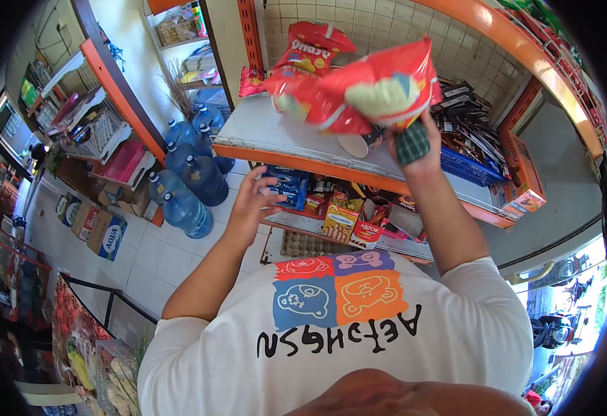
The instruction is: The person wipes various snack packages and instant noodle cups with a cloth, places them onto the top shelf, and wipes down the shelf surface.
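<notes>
My right hand [418, 144] is closed at the shelf's front edge, with a dark green checked cloth in it. Against its fingertips is a red snack bag [386, 87], tilted above the white shelf [248, 128]; whether the fingers grip the bag too is unclear. More red snack bags [310, 45] stand behind and to the left. Just under the raised bag, a white cup-like container [355, 144] lies on the shelf. My left hand [253, 197] hangs in the air before the shelf's left part, fingers apart and holding nothing, near blue packets [286, 187] on the lower shelf.
A blue basket [466, 166] of dark packets and an orange box [525, 173] stand on the right of the shelf. Yellow and red boxes [341, 215] fill the lower shelf above an egg tray [310, 244]. Large blue water bottles [187, 215] stand on the floor at the left.
</notes>
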The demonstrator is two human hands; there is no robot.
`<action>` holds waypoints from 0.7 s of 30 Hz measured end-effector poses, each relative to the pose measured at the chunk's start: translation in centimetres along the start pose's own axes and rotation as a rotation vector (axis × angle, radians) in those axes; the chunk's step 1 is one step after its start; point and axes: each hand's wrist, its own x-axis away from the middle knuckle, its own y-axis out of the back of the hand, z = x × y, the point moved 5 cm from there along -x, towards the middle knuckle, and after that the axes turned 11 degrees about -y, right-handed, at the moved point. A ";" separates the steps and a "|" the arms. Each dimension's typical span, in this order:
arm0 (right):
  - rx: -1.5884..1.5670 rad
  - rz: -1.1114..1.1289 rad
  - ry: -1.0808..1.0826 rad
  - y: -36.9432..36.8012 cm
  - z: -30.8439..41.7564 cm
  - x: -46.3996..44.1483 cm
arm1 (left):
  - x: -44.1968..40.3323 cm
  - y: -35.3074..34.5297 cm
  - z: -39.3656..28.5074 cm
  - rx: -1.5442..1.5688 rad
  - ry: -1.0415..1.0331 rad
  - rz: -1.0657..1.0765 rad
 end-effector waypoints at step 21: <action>0.309 -0.047 -0.651 2.6 -15.4 3.9 | 3.6 2.8 1.1 0.968 -0.003 -0.315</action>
